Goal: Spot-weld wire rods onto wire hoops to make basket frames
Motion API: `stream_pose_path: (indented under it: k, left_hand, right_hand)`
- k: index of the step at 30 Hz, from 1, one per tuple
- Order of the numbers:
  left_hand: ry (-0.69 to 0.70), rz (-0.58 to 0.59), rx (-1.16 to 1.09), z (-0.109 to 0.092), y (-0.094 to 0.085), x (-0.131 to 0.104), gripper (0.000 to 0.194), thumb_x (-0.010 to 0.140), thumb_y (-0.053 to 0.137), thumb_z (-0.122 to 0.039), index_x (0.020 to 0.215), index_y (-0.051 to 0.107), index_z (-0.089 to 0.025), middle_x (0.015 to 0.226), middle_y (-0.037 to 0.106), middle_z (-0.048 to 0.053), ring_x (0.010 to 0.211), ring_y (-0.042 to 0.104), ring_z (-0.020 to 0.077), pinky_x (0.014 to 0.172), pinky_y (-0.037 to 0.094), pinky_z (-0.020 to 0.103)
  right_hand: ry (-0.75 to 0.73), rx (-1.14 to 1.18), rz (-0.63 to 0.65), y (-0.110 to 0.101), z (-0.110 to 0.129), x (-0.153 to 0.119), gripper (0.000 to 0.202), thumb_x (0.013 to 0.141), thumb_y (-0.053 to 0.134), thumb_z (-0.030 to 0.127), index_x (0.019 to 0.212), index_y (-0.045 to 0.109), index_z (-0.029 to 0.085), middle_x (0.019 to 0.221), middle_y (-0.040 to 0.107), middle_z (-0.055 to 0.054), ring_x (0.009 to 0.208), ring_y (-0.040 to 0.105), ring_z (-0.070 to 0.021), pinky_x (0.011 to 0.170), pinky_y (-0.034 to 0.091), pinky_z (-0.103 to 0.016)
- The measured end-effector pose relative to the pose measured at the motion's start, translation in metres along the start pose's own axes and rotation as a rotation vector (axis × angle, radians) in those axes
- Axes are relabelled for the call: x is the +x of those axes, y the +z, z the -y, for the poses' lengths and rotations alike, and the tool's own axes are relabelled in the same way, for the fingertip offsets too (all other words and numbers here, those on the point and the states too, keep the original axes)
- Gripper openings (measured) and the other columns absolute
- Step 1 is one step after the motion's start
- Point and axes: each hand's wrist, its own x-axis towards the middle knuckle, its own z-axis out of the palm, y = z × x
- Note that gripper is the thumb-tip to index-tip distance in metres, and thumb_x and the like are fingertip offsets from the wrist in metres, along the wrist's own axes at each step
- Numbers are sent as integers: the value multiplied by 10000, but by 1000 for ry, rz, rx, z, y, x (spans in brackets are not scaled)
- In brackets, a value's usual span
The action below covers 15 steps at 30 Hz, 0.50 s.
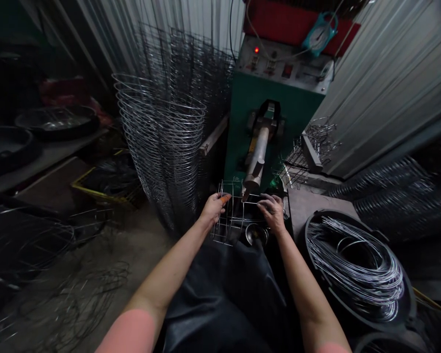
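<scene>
My left hand (213,208), with an orange wrap on one finger, is closed on the side of a small wire frame (232,215) made of thin metal rods. My right hand (275,214) is closed at the right ends of the frame's upper rods, fingers pinched together. Between my hands, the frame's rods lie right under the tip of a thick metal electrode arm (259,152). This arm juts from a green machine (238,132) that looks like a spot welder. Whether the tip touches the rods, I cannot tell. Below the frame sits a round shiny metal part (256,234).
Tall stacks of wire rings (161,132) stand close on the left. At right, a black tub (310,255) holds coiled wire rods (356,269). More small wire frames (318,137) lie behind a metal bar. A red light (256,50) glows on the control panel, near a blue dial scale (319,35).
</scene>
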Motion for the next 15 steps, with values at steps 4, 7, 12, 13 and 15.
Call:
stream_pose_path:
  k: [4, 7, 12, 13, 15]
  left_hand:
    - [0, 12, 7, 0, 0, 4, 359, 461, 779, -282, 709, 572, -126, 593, 448, -37, 467, 326, 30, 355, 153, 141]
    - [-3, 29, 31, -3, 1, 4, 351, 462, 778, -283, 698, 568, -130, 579, 435, -45, 463, 324, 32, 357, 148, 145]
    - [48, 98, 151, -5, -12, -17, 345, 508, 760, -341, 733, 608, -129, 575, 450, -43, 489, 374, 44, 377, 217, 139]
    - [56, 118, 155, -4, -20, -26, 349, 517, 757, -352, 746, 613, -131, 575, 455, -43, 495, 389, 48, 380, 236, 140]
    - [49, 164, 137, -2, -40, -47, 356, 531, 757, -356, 770, 618, -132, 572, 468, -41, 502, 416, 56, 384, 279, 143]
  right_hand:
    - [-2, 16, -9, 2, -5, 1, 188, 832, 544, 378, 790, 673, 247, 1057, 642, -21, 971, 432, -242, 855, 351, -396]
    - [0, 16, -28, 5, -6, 2, 190, 831, 547, 376, 781, 673, 244, 1056, 643, -24, 972, 436, -243, 868, 355, -409]
    - [-12, 80, 2, -6, 21, -15, 215, 822, 550, 390, 740, 677, 237, 1037, 647, -45, 981, 460, -251, 873, 386, -431]
    - [-22, 118, 35, -13, 28, -24, 208, 818, 554, 394, 768, 682, 238, 1060, 639, -48, 1001, 466, -251, 883, 392, -431]
    - [7, 209, 92, -33, 36, -47, 208, 815, 557, 387, 916, 674, 249, 1132, 605, -49, 1055, 477, -247, 916, 394, -427]
